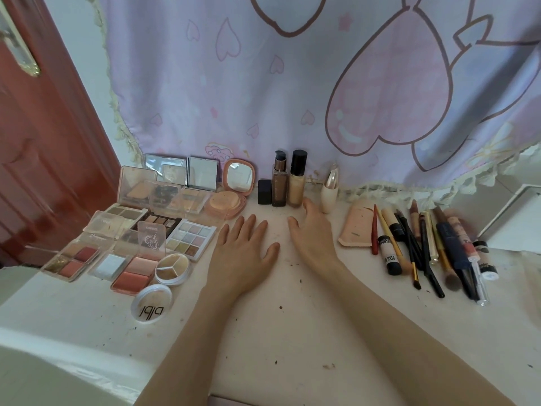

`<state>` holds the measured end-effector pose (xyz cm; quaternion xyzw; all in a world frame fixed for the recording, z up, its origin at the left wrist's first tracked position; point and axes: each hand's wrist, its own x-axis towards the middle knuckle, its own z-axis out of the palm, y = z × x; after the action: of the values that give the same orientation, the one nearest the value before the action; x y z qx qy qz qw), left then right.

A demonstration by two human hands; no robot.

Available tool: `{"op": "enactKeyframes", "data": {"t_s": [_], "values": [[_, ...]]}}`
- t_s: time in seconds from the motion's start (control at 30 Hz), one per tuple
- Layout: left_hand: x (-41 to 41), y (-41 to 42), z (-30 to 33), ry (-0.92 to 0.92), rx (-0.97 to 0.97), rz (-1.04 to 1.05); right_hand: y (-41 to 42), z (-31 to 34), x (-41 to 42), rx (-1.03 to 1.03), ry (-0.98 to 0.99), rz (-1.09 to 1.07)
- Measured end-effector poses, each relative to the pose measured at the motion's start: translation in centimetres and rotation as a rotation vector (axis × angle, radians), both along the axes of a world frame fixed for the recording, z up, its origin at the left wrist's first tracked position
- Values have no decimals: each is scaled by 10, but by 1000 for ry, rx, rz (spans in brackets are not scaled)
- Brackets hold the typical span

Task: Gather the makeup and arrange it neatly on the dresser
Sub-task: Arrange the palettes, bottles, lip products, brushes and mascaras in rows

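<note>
Lilac cloth (263, 92) printed with pink hearts hangs behind the cream counter (263, 332), its fringed hem brushing the back edge, and a red-brown door (44, 159) stands to my left. Dark specks dot the counter's surface.

On the left I see the open palettes (140, 227) packed close together, lids tilted up toward the cloth: an eyeshadow grid of pale squares (190, 237), a blush palette with red and pink pans (71, 260), another in pink and coral (136, 272), and a round pot split into three wedges (172, 267). Its white lid (151, 303) lies flat just in front. Behind them a peach compact (234, 189) stands open, mirror upright, puff inside.

At the back, upright in a row: a black tube (265, 191), a brown pump bottle (279, 180), a pale bottle with a black cap (297, 178) and a cream bottle (329, 189).

On the right, pencils, brushes and tubes (424, 247) lie side by side, long axes running from the cloth toward me, a few fanned slightly. A peach pouch (355, 227) lies beside them.

My left hand (243, 253) lies flat on the counter, fingers spread. My right hand (311, 230) is relaxed and holds nothing, fingertips near the pale bottle.
</note>
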<state>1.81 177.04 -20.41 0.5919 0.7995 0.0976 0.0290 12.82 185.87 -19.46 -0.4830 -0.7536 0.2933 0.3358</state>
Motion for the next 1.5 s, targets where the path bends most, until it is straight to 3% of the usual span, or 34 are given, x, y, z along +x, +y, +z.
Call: {"op": "enactKeyframes", "data": {"t_s": [0.23, 0.37, 0.47, 0.6, 0.7, 0.77, 0.87, 0.93, 1.03, 1.13, 1.27, 1.4, 1.5], "values": [[0, 0, 0, 11, -5, 1, 15, 26, 44, 54, 14, -207], [1, -1, 1, 11, 7, 0, 39, 26, 39, 65, -270, -307], [0, -1, 0, 11, 18, -4, 49, 21, 29, 100, -372, -314], [-1, -1, 1, 12, 31, -8, 49, 20, 30, 192, -333, -325], [-1, -1, 3, -26, 87, -11, 32, 27, 36, 166, -84, -236], [-2, -2, 4, -103, 177, -22, 14, 35, 40, 99, 143, -109], [-2, -4, 7, -362, 412, 5, -14, 43, 47, -84, 292, 135], [0, -7, 11, -613, 561, 46, -29, 43, 51, -322, 426, 304], [3, -11, 18, -817, 673, -66, -41, 42, 55, -732, 605, 444], [8, -16, 23, -971, 601, -292, -44, 45, 61, -1044, 629, 528], [8, -19, 26, -1068, 454, -457, -38, 47, 69, -1250, 714, 537], [7, -19, 24, -1010, 500, -459, -37, 43, 68, -1369, 716, 562], [5, -20, 24, -1254, 487, -482, -42, 43, 64, -1339, 679, 595]]}}
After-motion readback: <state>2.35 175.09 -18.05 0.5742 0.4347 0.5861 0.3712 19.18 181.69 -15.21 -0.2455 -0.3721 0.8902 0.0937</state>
